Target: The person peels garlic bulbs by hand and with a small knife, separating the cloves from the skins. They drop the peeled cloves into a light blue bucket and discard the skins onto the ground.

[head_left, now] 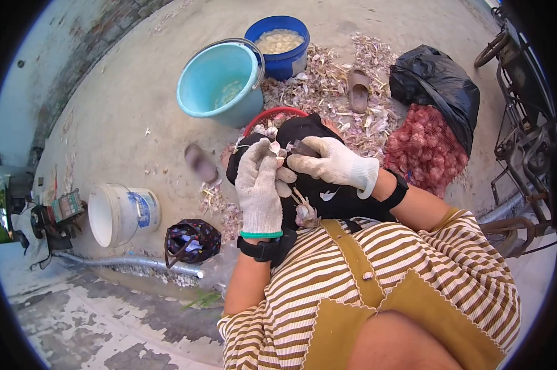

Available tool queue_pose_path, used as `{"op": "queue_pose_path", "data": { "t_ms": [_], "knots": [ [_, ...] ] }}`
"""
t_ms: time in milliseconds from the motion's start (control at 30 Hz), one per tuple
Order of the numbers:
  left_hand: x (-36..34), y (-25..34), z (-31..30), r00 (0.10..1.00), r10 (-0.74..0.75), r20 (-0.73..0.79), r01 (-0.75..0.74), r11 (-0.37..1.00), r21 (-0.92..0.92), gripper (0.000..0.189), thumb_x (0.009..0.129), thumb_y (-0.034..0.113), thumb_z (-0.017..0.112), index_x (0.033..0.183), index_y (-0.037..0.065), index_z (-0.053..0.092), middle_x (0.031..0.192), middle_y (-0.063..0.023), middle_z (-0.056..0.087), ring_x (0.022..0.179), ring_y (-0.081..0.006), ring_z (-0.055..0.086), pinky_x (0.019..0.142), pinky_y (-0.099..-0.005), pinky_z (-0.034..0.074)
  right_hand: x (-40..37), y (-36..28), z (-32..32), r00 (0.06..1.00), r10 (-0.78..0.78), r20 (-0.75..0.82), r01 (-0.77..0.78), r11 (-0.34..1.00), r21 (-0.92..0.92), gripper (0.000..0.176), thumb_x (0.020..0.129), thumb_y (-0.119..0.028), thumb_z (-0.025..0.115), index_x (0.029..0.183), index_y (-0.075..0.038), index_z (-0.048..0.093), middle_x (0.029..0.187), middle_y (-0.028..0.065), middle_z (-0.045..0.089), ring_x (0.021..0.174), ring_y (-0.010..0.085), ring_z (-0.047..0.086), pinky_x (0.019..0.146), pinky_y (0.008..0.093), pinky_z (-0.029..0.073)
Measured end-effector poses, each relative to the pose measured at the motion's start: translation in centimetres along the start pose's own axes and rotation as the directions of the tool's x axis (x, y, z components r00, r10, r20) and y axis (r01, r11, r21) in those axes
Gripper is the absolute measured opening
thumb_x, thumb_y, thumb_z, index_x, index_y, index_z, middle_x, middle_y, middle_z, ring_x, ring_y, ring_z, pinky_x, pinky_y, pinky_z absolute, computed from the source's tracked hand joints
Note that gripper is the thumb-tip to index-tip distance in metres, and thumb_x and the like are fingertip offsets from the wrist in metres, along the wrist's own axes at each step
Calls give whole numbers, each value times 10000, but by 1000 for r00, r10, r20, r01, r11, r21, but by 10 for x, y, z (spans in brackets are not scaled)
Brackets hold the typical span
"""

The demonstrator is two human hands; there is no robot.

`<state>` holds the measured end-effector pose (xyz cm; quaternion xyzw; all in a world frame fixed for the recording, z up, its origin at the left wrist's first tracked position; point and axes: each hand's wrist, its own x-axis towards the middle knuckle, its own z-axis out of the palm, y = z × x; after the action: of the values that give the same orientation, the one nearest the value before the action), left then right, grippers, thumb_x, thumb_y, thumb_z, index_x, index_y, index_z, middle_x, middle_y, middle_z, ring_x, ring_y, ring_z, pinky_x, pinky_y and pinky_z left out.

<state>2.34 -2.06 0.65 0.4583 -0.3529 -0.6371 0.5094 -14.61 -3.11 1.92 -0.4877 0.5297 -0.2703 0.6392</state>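
Observation:
My left hand (pixel 260 182), in a white knit glove, pinches a garlic clove (pixel 275 148) between thumb and fingers. My right hand (pixel 337 163), also gloved, is closed around a small dark tool (pixel 302 148), whose exact kind is hard to make out. Its tip points at the clove, close by. Below both hands are my knees in black cloth, with a garlic bulb (pixel 307 215) on my lap. A red basket (pixel 272 112) holding garlic shows partly behind my knees.
A light blue bucket (pixel 192 92) and a dark blue bucket (pixel 277 24) of peeled cloves stand ahead. Garlic skins (pixel 328 86) litter the ground around a slipper (pixel 358 91). At right sit a red net sack (pixel 423 148) and black bag (pixel 439 74); at left, a white bucket (pixel 124 216).

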Motion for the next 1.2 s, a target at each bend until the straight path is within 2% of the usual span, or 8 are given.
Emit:
{"op": "queue_pose_path", "data": {
  "t_ms": [133,267,333,667,800,867,967,1200],
  "knots": [
    [-14,11,33,989,119,-83,-100,975,199,380,985,64,455,1360,-1,454,1225,-74,572,838,-77,597,615,-170,468,-7,-13,13,999,12,37,-24,931,364,265,931,-287,640,982,-27,632,752,-21,569,633,27,500,533,192,393],
    [-17,10,22,985,168,-43,-152,954,259,395,977,68,474,1365,-1,449,1276,-72,545,873,-78,600,619,-178,470,-6,-6,14,999,-17,37,0,907,421,221,955,-249,601,993,-35,638,691,-34,549,533,7,453,443,171,317],
    [-18,7,10,992,112,66,-121,980,158,402,929,20,555,1327,3,505,1254,-94,594,1130,-167,568,969,-288,451,-7,-4,8,994,-83,64,40,862,506,220,975,-244,561,1015,-45,646,614,-56,499,439,1,361,384,180,223],
    [-15,-6,0,843,501,193,-524,687,504,371,853,-10,646,1221,12,607,1139,-132,648,1024,-194,632,911,-296,488,-4,10,14,969,-114,217,-57,758,650,248,982,-304,551,1001,-76,648,576,-65,459,398,20,307,371,196,186],
    [-14,-7,-5,920,372,121,-383,791,478,341,842,-21,650,1180,20,629,1068,-125,664,955,-200,652,853,-292,510,-6,0,7,945,-83,317,-126,801,586,256,981,-309,554,976,-64,628,608,-48,480,425,26,344,384,199,237],
    [-8,-13,-11,809,558,184,-561,640,525,337,808,-47,661,1134,33,646,963,-114,663,867,-217,660,776,-300,522,-10,-11,7,997,-26,76,12,983,184,346,981,-375,534,967,-37,609,632,-26,486,463,38,376,411,207,294],
    [-6,2,-9,675,665,319,-634,302,712,343,772,-69,667,1096,43,657,909,-112,640,825,-236,652,725,-310,516,-25,-9,-3,992,74,103,-83,993,88,407,998,-401,469,972,-15,596,617,-29,455,465,37,369,417,191,286],
    [-5,6,-5,621,680,391,-649,165,743,358,743,-67,684,1087,32,673,953,-124,643,853,-265,639,758,-356,515,-31,-17,-9,963,102,250,-138,981,133,459,977,-437,494,956,9,602,627,-14,475,449,67,419,396,218,324]
  ]
}}
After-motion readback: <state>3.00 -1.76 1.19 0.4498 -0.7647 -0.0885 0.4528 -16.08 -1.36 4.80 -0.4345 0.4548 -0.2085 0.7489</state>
